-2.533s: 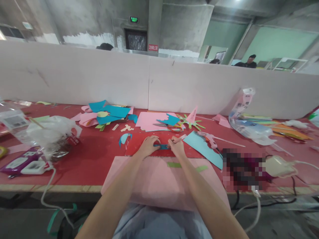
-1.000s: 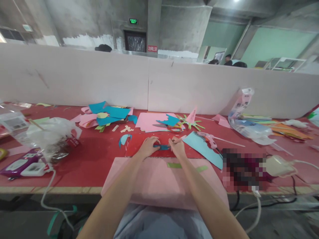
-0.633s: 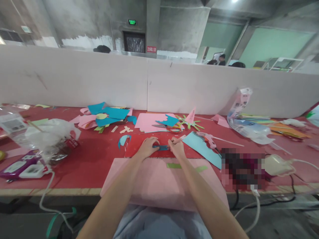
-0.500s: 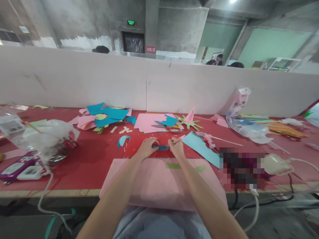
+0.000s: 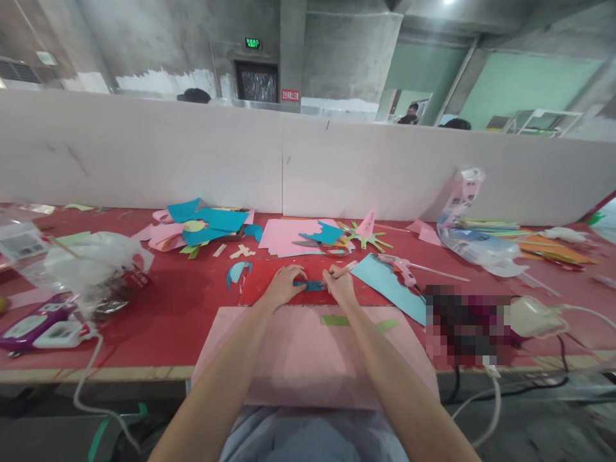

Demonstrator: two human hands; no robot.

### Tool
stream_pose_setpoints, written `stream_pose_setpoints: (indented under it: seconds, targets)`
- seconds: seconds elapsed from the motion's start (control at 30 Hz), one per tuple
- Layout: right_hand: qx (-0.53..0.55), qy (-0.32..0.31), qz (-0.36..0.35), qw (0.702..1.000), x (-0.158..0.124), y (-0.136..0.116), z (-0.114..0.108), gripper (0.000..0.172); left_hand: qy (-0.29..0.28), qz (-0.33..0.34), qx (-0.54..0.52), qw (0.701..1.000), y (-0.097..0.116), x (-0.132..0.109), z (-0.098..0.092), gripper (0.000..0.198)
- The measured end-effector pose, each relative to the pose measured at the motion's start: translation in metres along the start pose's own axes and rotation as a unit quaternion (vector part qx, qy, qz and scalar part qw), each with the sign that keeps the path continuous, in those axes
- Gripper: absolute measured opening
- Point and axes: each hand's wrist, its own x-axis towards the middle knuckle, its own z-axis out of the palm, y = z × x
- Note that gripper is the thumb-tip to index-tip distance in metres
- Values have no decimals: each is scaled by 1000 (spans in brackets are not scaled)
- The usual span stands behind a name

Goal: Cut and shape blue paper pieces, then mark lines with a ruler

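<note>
On a red mat (image 5: 255, 282) lies a small blue paper piece (image 5: 314, 285) between my two hands. My left hand (image 5: 287, 284) is closed, thumb and fingers pressing the left end of that piece. A slim pink pen-like tool (image 5: 347, 267) sticks out of my right hand (image 5: 339, 284), which is closed round it. Its tip is hidden by the fingers near the paper's right end. Under my forearms a pink sheet (image 5: 293, 359) hangs over the table edge, with green strips (image 5: 335, 320) on it.
Scissors (image 5: 312, 244) lie on pink sheets behind my hands. To the right are a light-blue sheet (image 5: 385, 285), a pink glue gun (image 5: 403, 269) and a plastic bag (image 5: 474, 247). Paper scraps (image 5: 219, 219) are piled at back left. A white partition (image 5: 216, 154) borders the table.
Both hands stay at the blue paper piece, with barely any shift of the right fingers. A person beyond the partition has moved slightly left.
</note>
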Motion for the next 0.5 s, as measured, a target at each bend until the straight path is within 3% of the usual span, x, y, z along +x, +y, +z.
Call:
stream_pose_setpoints:
  seconds: [0.5]
  targets:
    - [-20,12,-10,1000,1,1,-1,25,-6,-3,1,1000,2,0,-2,14]
